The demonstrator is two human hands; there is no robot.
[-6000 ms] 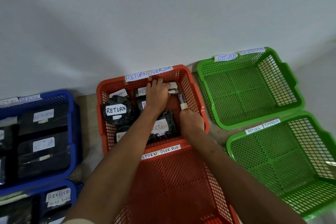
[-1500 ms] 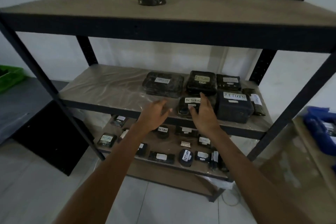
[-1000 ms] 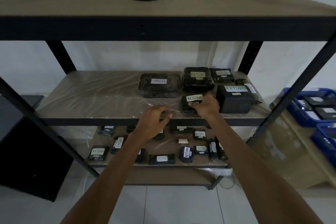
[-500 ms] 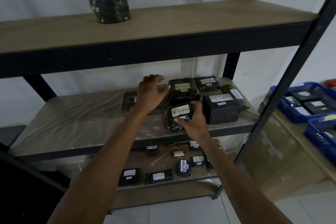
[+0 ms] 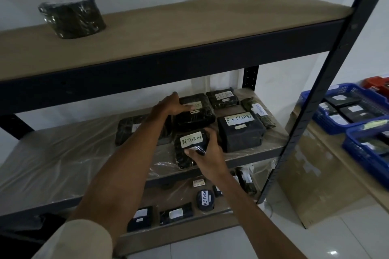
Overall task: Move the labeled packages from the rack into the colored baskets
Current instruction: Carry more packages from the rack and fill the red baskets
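Blue baskets (image 5: 345,111) at right hold labeled packages. On the middle shelf (image 5: 63,153), right hand (image 5: 207,153) fingers clasp a front-edge package (image 5: 190,145); left hand (image 5: 168,106) fingers grip a far package (image 5: 197,111). The shelf's left half lies open.

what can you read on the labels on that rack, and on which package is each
"RETURN": small black wrapped package in the right hand.
"RETURN": big black box, middle shelf.
"RETURN": round dark package, bottom shelf.
"RETURN", faint: rear flat package.
"RETURN", sideways: narrow package.
"...RN": black package under the left hand.
Other labels: unreadable.
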